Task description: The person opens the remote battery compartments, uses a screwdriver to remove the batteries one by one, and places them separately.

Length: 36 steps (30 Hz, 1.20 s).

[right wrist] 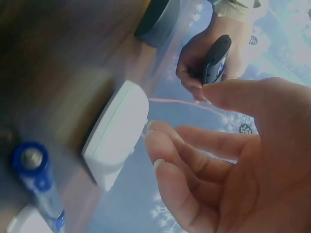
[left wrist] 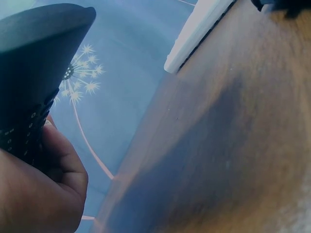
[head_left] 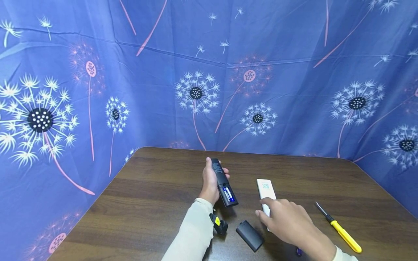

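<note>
My left hand point(head_left: 209, 181) grips a black remote control point(head_left: 221, 174) with its back turned up. Blue-and-silver batteries point(head_left: 228, 194) show in the uncovered compartment at its near end. In the left wrist view, curled fingers wrap the button side of this remote. My right hand point(head_left: 290, 219) hovers by a slim white remote point(head_left: 266, 186) with a printed code, partly covering it in the head view. Relaxed, slightly bent fingers point(right wrist: 182, 160) hold nothing in the right wrist view. A loose blue battery point(right wrist: 36, 177) appears there, mostly hidden under the right wrist from above.
On the brown wooden table point(head_left: 137, 203), a black battery cover point(head_left: 249, 235) lies between the hands. A yellow-handled screwdriver point(head_left: 343, 232) rests at the right. A blue dandelion-patterned cloth point(head_left: 156, 98) hangs along the back and sides.
</note>
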{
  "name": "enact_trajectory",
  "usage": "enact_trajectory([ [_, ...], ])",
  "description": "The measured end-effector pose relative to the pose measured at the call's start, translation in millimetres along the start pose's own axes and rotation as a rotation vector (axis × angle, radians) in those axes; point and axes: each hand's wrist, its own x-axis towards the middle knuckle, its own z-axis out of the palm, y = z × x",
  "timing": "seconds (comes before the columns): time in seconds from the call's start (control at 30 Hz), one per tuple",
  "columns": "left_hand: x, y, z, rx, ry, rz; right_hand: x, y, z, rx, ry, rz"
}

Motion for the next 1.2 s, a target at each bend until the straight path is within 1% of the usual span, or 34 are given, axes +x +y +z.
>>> enact_trajectory([
  [0.13, -0.4, -1.3, 0.4, 0.012, -0.003, -0.006, -0.8, 7.1, -1.3, -0.007, 0.01, 0.021],
  [0.23, -1.3, -2.3, 1.1, 0.019, -0.005, -0.008, -2.4, 14.1, -1.6, -0.024, 0.043, 0.031],
  [0.33, -1.5, -3.2, 1.6, 0.018, -0.003, -0.012, -3.6, 20.6, -2.9, -0.025, 0.032, 0.057],
  [0.47, -0.5, -4.0, 1.4, 0.01, -0.007, -0.004, -3.5, 27.3, -5.7, -0.016, -0.002, 0.094],
  [0.57, 0.2, -3.6, 1.3, 0.013, -0.011, -0.002, -2.8, 32.1, -7.3, -0.027, -0.003, 0.104],
  [0.73, 0.0, -3.6, -1.0, 0.033, -0.005, -0.019, -1.6, 41.2, -6.7, -0.044, 0.005, 0.125],
  [0.87, -0.7, -3.3, -1.7, 0.038, -0.003, -0.023, -1.8, 50.1, -6.0, -0.039, -0.006, 0.148],
  [1.03, 0.1, -3.7, 0.3, 0.017, 0.003, -0.016, -6.9, 64.0, -6.2, -0.016, -0.011, 0.166],
  [1.2, -0.2, -3.8, 1.9, 0.01, -0.002, -0.012, -10.1, 76.6, -5.8, 0.011, -0.057, 0.188],
])
